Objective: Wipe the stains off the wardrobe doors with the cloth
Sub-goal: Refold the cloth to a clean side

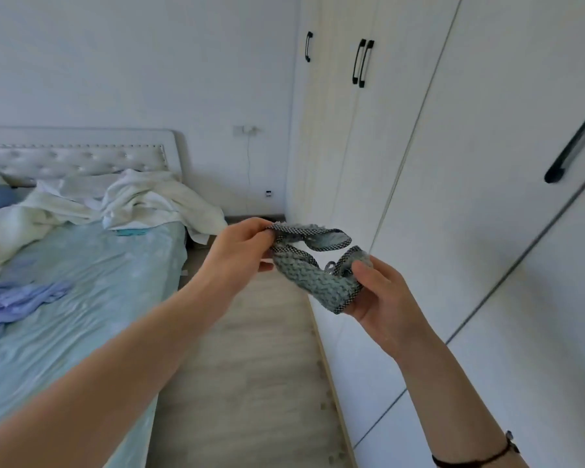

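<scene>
A small grey-green textured cloth point(313, 268) with a dark checked border hangs crumpled in the air between both hands. My left hand point(238, 249) pinches its upper left edge. My right hand point(382, 295) grips its lower right part, with the thumb on top. The white wardrobe doors point(480, 184) with long black handles point(362, 62) run along the right side, just behind and beside the cloth. Neither the cloth nor a hand touches the doors. No stain stands out on the doors from here.
A bed point(81, 298) with a pale green sheet, a rumpled white blanket and a blue garment fills the left. A narrow strip of wooden floor point(250, 366) lies between bed and wardrobe. A wall socket with a hanging cable point(249, 157) is at the back.
</scene>
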### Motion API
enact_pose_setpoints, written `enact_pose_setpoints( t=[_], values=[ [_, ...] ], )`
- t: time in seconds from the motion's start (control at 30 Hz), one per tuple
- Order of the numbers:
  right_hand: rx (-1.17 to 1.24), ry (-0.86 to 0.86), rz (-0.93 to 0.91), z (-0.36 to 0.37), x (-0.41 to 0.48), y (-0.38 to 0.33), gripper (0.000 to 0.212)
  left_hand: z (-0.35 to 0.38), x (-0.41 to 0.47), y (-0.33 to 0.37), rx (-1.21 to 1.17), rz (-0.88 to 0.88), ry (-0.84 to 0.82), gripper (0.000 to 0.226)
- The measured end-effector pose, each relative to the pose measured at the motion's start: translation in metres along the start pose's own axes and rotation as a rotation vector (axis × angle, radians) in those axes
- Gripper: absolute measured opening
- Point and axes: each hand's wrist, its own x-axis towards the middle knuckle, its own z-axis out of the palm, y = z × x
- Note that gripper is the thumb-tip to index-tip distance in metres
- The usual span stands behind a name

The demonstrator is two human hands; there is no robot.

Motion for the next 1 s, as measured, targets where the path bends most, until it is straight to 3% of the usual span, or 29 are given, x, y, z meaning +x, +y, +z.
enact_pose_setpoints(
  t=[0.03, 0.17, 0.3, 0.37, 0.43, 0.53, 0.6, 0.77, 0.9, 1.0],
  values=[
    [0.022, -0.018, 0.004, -0.004, 0.024, 0.004, 0.012, -0.008, 0.022, 0.004, 0.021, 0.019, 0.052, 0.027],
    [0.109, -0.109, 0.040, -0.021, 0.104, 0.011, 0.052, -0.028, 0.095, 0.023, -0.075, 0.019, 0.173, 0.029],
    [-0.275, -0.113, -0.012, -0.010, 0.187, 0.023, 0.063, -0.039, 0.156, 0.030, -0.153, -0.013, 0.159, 0.028],
    [-0.322, -0.174, -0.027, 0.008, 0.217, 0.030, 0.079, -0.039, 0.176, 0.024, -0.030, -0.016, 0.104, 0.028],
    [-0.338, -0.234, -0.047, 0.025, 0.249, 0.039, 0.072, -0.041, 0.202, 0.018, 0.106, 0.029, 0.057, 0.026],
    [-0.516, -0.187, -0.104, 0.043, 0.297, 0.046, 0.030, -0.055, 0.247, 0.014, 0.155, 0.070, 0.099, 0.025],
    [-0.591, -0.130, -0.101, 0.051, 0.330, 0.050, 0.015, -0.070, 0.278, 0.013, 0.170, 0.097, 0.138, 0.026],
    [-0.604, -0.001, -0.104, 0.063, 0.430, 0.054, 0.013, -0.116, 0.386, 0.010, 0.175, 0.123, 0.172, 0.027],
    [-0.300, 0.249, 0.042, 0.066, 0.507, 0.040, 0.039, -0.160, 0.475, 0.023, 0.137, 0.084, 0.217, 0.026],
    [-0.171, 0.326, 0.087, 0.061, 0.564, 0.046, 0.030, -0.193, 0.545, 0.024, 0.134, -0.001, 0.173, 0.037]
  ],
)
